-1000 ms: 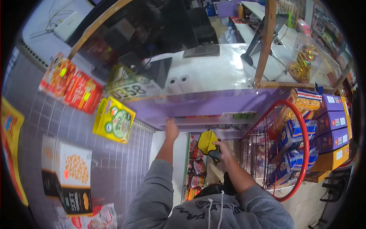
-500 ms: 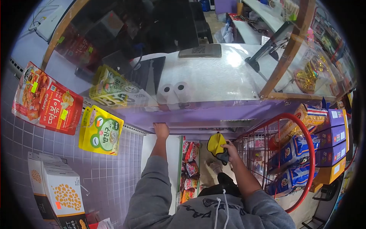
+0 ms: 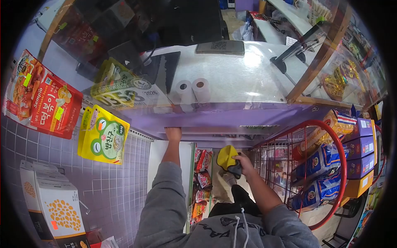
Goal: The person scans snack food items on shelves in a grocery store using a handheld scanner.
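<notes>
Since the earlier frame our view has tipped down a little, and the yellow cloth (image 3: 228, 156) now sits lower under the purple surface (image 3: 231, 118). Our left hand (image 3: 173, 134) presses flat on its underside edge. To its right, our right hand (image 3: 244, 163) keeps a closed grip on the cloth, which bunches up-left of the fist, beside the red wire basket (image 3: 308, 165).

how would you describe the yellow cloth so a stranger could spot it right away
Start at the purple counter that runs across the middle. Just under its front edge, beside the red wire basket, the right hand grips a yellow cloth with a dark patch at its lower end. It is the only plain yellow, soft, bunched thing there; the snack packs to its left are printed and mostly red.
</notes>
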A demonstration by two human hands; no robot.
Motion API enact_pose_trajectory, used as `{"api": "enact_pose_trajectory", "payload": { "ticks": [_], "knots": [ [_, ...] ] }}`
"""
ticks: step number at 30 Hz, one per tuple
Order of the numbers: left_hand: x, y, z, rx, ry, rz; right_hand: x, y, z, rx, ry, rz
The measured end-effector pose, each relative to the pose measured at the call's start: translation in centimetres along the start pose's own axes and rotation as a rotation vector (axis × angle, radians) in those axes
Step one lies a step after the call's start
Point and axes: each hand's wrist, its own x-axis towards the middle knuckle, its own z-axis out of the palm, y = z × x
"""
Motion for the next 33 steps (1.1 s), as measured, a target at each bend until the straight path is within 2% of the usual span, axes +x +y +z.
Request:
{"api": "enact_pose_trajectory", "payload": {
  "ticks": [3,5,7,9,12,15,17,18,22,25,26,28,29,31,32,33],
  "knots": [
    [0.3,-1.2,2.2,0.055,0.096,0.038,2.9,-0.4,4.3,-0.027,-0.016,-0.002],
    [0.8,-1.3,1.9,-0.048,0.065,-0.018,6.0,-0.5,7.2,0.000,-0.067,-0.063],
    [1.2,-1.6,2.1,-0.156,0.059,-0.070,7.2,-1.7,11.1,0.011,-0.018,-0.084],
    [1.2,-2.2,2.7,-0.268,0.077,-0.120,10.0,-2.0,13.1,-0.032,-0.099,-0.023],
    [0.8,-1.6,-0.9,-0.031,-0.019,0.044,13.8,-1.1,15.4,-0.030,-0.114,-0.024],
    [-0.6,-1.3,-3.6,-0.065,-0.037,-0.070,16.7,-0.1,16.0,0.040,-0.119,0.016],
    [-2.7,-1.3,-4.1,-0.201,0.093,-0.231,16.1,-0.2,16.2,0.074,-0.102,0.057],
    [-3.7,-1.1,-4.4,-0.270,0.166,-0.308,16.0,-0.1,15.6,0.007,-0.178,0.063],
    [-8.3,-0.1,-6.7,-0.411,0.224,-0.460,9.3,-0.8,15.6,-0.146,-0.188,-0.127],
    [-12.6,0.8,-7.5,-0.482,0.182,-0.693,5.1,1.0,15.5,-0.311,-0.387,-0.172],
    [-14.2,1.5,-8.0,-0.717,0.212,-0.801,3.3,1.8,16.0,-0.492,-0.422,-0.361],
    [-16.5,4.6,-11.5,-1.201,0.283,-0.990,-1.9,1.7,18.7,-0.843,-0.488,-0.458],
    [-17.7,5.8,-12.9,-1.314,0.298,-0.961,-4.4,1.8,20.2,-1.020,-0.519,-0.516],
    [-19.3,8.0,-16.3,-1.535,0.330,-0.872,-8.2,3.3,22.7,-1.127,-0.666,-1.119],
    [-18.9,10.4,-20.5,-1.729,0.394,-0.750,-11.4,2.5,24.2,-1.258,-0.748,-1.040],
    [-19.0,11.3,-22.7,-1.742,0.460,-0.748,-13.4,1.9,25.1,-1.300,-0.711,-1.124]
  ]
}}
